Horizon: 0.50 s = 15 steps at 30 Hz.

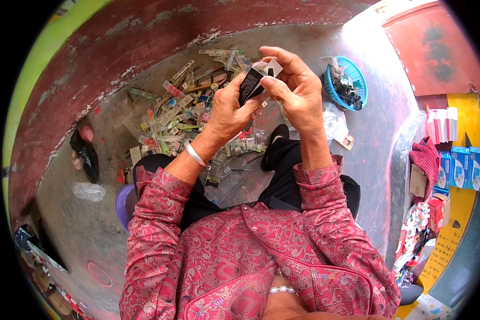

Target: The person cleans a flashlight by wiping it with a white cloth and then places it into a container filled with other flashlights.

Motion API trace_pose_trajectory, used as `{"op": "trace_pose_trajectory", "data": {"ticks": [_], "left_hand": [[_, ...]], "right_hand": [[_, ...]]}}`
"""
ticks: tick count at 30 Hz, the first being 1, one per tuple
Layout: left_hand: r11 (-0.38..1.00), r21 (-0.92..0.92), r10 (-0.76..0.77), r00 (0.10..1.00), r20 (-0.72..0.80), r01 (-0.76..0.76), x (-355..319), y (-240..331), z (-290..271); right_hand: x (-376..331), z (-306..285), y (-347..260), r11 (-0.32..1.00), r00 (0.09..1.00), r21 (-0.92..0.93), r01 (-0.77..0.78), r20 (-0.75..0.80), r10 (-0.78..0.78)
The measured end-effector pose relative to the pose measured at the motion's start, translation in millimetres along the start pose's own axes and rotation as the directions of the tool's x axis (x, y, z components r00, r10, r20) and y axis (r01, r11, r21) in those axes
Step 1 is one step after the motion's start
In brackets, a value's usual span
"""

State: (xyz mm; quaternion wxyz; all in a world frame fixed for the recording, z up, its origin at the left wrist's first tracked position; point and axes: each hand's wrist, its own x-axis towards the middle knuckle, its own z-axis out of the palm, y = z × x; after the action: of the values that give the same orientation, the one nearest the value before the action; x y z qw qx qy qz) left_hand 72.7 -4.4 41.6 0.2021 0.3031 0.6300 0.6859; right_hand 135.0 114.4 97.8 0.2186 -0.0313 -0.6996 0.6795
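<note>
A small black box (249, 86) with white inner flaps is held up in front of me, tilted, its flapped end toward the right. My left hand (228, 111) is closed around its lower left side, thumb and fingers on the black faces. My right hand (300, 97) is at the flapped end, thumb and bent fingers closed on the flaps. A small dark piece shows by the right thumb; whether it belongs to the box I cannot tell. Below and beyond my hands, a pile of small packaged items (172, 116) in clear and coloured wrapping is spread on the floor.
A blue plastic basket (364, 84) with black pieces inside stands at the far right, white plastic (333, 122) beside it. At left lie a black bag (85, 153) and a clear bag (88, 191). Blue boxes (468, 169) and a red cloth (425, 160) line the right side.
</note>
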Motion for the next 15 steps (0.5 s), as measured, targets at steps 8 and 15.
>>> {"op": "trace_pose_trajectory", "data": {"ticks": [8,15], "left_hand": [[0.999,-0.033,0.011,0.999,-0.048,-0.012,2,-5,-1],[0.986,0.141,0.090,0.996,-0.013,-0.088,3,-13,-4]], "right_hand": [[-5,1,1,0.726,0.879,-0.574,0.379,-0.021,-0.476],[-4,5,8,0.636,0.874,-0.691,0.344,-0.011,-0.485]]}}
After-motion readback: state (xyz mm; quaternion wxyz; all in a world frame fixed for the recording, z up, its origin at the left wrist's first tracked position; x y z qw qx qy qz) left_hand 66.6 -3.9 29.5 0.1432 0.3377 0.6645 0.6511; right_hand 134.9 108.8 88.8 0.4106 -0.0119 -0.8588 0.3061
